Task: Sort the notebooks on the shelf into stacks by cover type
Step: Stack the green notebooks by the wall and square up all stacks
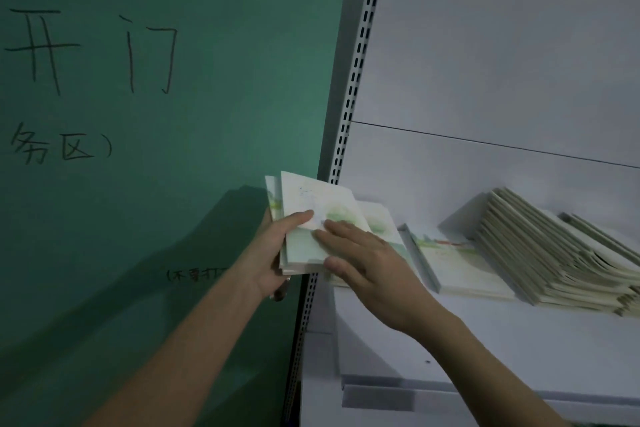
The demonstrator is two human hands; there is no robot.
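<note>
Left hand (268, 253) out at the left edge of the white shelf (485, 333), grip clamped on a small bundle of notebooks (311, 215): thumb curled over the front cover, fingers behind and out of sight. Bundle tilted up, pale covers with soft green wash, at least two or three books fanned apart at the top corner, lower edge thick with white pages. Right hand (370, 263) laid flat on the front cover of the same bundle, fingers straight and together, grip apart, thumb spread toward the bottom edge; pressing, not curled round anything.

Just behind the right hand, another pale green notebook (381, 222) lying on the shelf, partly hidden. Further right, a flat notebook with a small landscape picture (457, 263), a thin grey divider (420, 260) beside it. Beyond that, a large slanted stack (561, 260) of cream-edged notebooks, leaning and fanned so the spines step down to the right, resting on the shelf and reaching the picture's edge.

Left of the shelf, a slotted metal upright (353, 90), then a green wall (173, 114) with dark handwritten characters. Both forearms bare, reaching in from below.
</note>
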